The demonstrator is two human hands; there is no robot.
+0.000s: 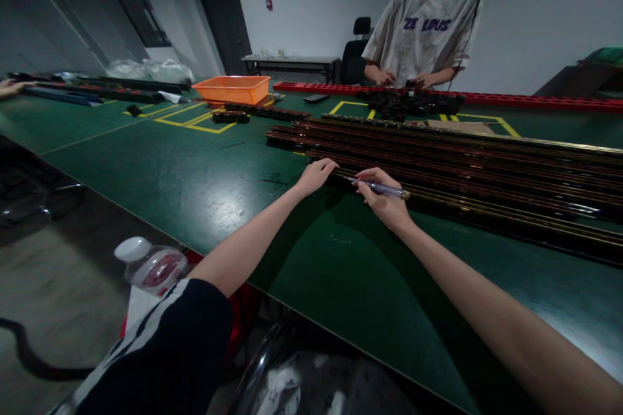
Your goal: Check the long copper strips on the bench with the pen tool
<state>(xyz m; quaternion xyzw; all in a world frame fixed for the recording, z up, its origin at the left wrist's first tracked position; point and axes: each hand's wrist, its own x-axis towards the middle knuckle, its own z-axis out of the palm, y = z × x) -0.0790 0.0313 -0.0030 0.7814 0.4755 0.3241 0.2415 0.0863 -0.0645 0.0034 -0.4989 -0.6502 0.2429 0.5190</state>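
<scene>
My right hand (385, 201) is closed around a screwdriver (384, 189) with a translucent purplish handle. Its thin metal shaft points left, toward the end of the nearest long dark rail (438, 209). At that end, my left hand (317, 175) is closed with bent fingers on the rail; its fingertips are partly hidden. Many similar long, dark rails (467, 165) with gold and copper-coloured edges lie side by side, stretching off to the right. What the screwdriver's tip touches is too small to make out.
An orange basket (232, 89) and short dark pieces (231, 117) stand beyond on the green table (146, 155). Opposite, a person (421, 32) handles a pile of black parts (413, 104) before a red rail (535, 100). A bottle (153, 266) stands below the table's near edge.
</scene>
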